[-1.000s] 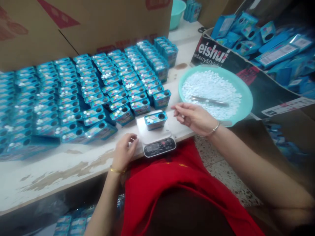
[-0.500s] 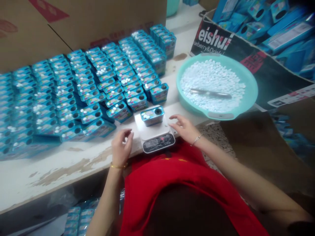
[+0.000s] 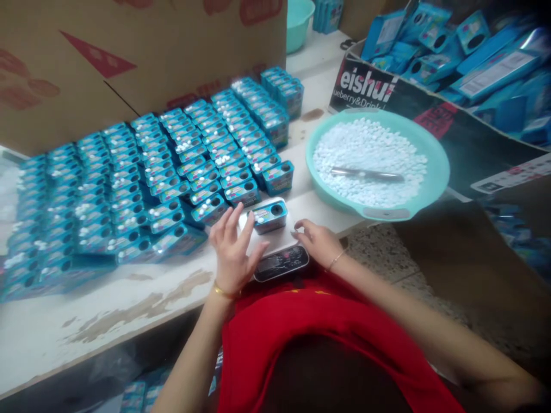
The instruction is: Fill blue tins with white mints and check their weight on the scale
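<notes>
A small blue box [image 3: 270, 217] with a round dark hole in its top sits on the white plate of a digital scale [image 3: 282, 263]. My left hand [image 3: 235, 248] is over the scale's left side, fingers spread, with the index fingertip at the box's left end; whether it touches cannot be told. That hand hides part of the plate and of the display panel. To the right of the scale is my right hand [image 3: 321, 244], its fingers loosely curled and apart, nothing seen in them. Rows of similar blue boxes [image 3: 206, 178] stand behind, many with white tablets on top.
On the right, a turquoise basin [image 3: 316, 186] holds many white tablets [image 3: 370, 149] with a metal tool [image 3: 365, 174] lying on them. Behind it, a dark printed carton [image 3: 473, 152] is heaped with blue boxes. A big brown carton [image 3: 172, 51] backs the white table [image 3: 142, 304].
My left hand has moved right and forward from beside the scale to the box, its fingers spreading. The right hand stays beside the scale, its fingers more curled. The camera view has shifted slightly.
</notes>
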`<act>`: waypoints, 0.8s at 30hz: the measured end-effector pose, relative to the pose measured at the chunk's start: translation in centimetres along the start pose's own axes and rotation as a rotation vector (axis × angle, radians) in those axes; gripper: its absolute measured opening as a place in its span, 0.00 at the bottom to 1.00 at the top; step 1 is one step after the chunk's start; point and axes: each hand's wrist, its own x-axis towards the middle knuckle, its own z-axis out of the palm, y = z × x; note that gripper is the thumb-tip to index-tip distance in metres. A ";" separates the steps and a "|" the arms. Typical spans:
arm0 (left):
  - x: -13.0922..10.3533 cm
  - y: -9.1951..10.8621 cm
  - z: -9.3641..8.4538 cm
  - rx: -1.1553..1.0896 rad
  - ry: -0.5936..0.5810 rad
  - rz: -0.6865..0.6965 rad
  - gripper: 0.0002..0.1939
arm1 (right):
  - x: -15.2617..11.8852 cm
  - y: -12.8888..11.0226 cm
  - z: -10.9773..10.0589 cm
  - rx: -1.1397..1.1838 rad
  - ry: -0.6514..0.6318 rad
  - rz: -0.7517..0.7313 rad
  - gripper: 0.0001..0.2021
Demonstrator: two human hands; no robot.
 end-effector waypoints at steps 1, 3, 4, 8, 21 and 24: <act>0.3 0.2 0.1 0.011 -0.008 0.009 0.26 | 0.0 0.0 0.1 0.002 -0.002 -0.001 0.12; 1.0 0.7 0.3 0.030 -0.025 0.032 0.26 | 0.0 0.0 0.2 0.009 -0.010 -0.005 0.12; 1.4 0.9 0.4 0.036 -0.036 0.044 0.25 | 0.0 0.1 0.3 0.015 -0.011 -0.007 0.11; 3.0 1.5 0.9 0.016 -0.069 0.071 0.23 | -0.3 -0.3 -0.4 0.108 0.048 -0.046 0.09; 2.6 0.7 0.4 -0.100 -0.026 -0.029 0.21 | 2.9 -6.9 -6.2 0.544 0.024 -0.259 0.06; 3.0 1.1 0.9 -0.075 -0.066 0.021 0.18 | 3.0 -6.7 -6.6 1.007 -0.160 -0.056 0.09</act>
